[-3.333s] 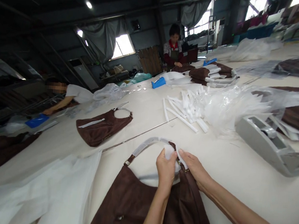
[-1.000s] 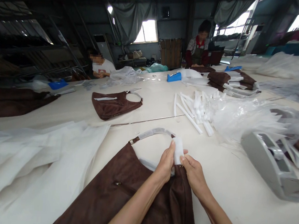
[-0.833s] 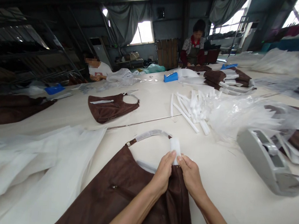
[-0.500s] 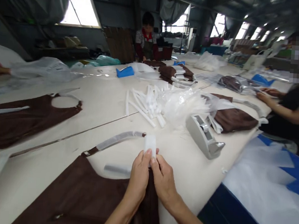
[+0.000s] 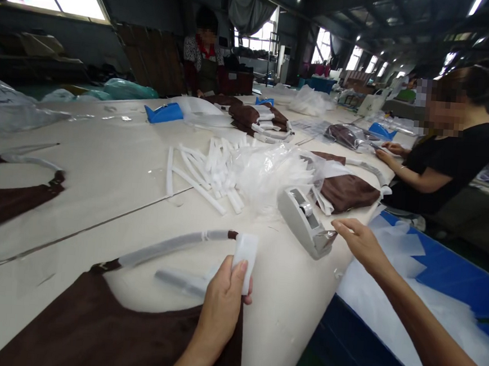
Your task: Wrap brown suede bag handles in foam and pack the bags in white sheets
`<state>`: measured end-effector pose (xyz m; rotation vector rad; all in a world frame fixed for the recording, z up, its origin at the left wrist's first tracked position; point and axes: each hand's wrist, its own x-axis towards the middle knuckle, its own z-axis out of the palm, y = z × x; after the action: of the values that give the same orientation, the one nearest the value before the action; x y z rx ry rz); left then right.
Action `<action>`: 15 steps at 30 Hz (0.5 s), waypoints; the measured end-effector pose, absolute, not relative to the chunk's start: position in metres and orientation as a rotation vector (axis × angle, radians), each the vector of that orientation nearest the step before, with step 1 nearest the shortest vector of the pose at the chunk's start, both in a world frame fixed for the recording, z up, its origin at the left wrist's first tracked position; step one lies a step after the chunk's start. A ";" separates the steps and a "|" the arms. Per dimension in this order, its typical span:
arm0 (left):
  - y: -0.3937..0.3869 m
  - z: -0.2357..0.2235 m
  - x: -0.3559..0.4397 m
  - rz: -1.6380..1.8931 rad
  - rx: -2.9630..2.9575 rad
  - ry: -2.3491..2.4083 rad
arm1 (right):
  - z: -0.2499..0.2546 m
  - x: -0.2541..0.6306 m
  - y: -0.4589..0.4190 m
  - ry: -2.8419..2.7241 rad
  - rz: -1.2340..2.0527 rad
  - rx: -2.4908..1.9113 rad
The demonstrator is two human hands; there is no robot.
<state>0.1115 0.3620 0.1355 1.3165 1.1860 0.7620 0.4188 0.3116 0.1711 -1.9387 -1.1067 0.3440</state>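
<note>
Centrally, at the near side of the worktable [image 5: 278,321], the brown handbag [image 5: 130,337] was laid flat, with its curved opening directed away from the wearer. Its wrapped strap [image 5: 159,247] was arched from the left side of the opening toward the white foam sheet [image 5: 247,254] at the right. The foam sheet's long axis was directed away from the wearer, its far end tilted slightly right.

The foam sheet was clamped in the closed left hand [image 5: 222,297], with the thumb laid along its face and the fingers curled behind. The right forearm was extended from the lower right; the right hand [image 5: 362,243] was partly closed, its fingertips positioned at the cutter end of the grey tape dispenser [image 5: 304,221]. Whether tape was gripped could not be determined.

The handbag's surface was matte and dark; the strap was covered in translucent wrapping, and a short brown section was exposed beside the foam sheet.
</note>
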 end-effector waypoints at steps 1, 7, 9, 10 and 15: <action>0.362 0.134 0.114 0.744 1.300 1.186 | 0.169 0.423 0.317 -1.059 0.488 -1.956; 0.366 0.111 0.115 0.654 1.244 1.219 | 0.165 0.422 0.330 -0.953 0.890 -1.870; 0.367 0.109 0.113 0.650 1.244 1.205 | 0.167 0.420 0.333 -0.940 0.917 -1.839; 0.367 0.110 0.113 0.650 1.239 1.201 | 0.168 0.419 0.334 -0.933 0.921 -1.827; 0.367 0.114 0.112 0.659 1.218 1.194 | 0.178 0.414 0.334 -0.869 0.877 -1.751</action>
<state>0.1123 0.3668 0.1142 1.2183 1.1937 0.6585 0.4135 0.3337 0.1775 -1.7510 -0.8695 0.8769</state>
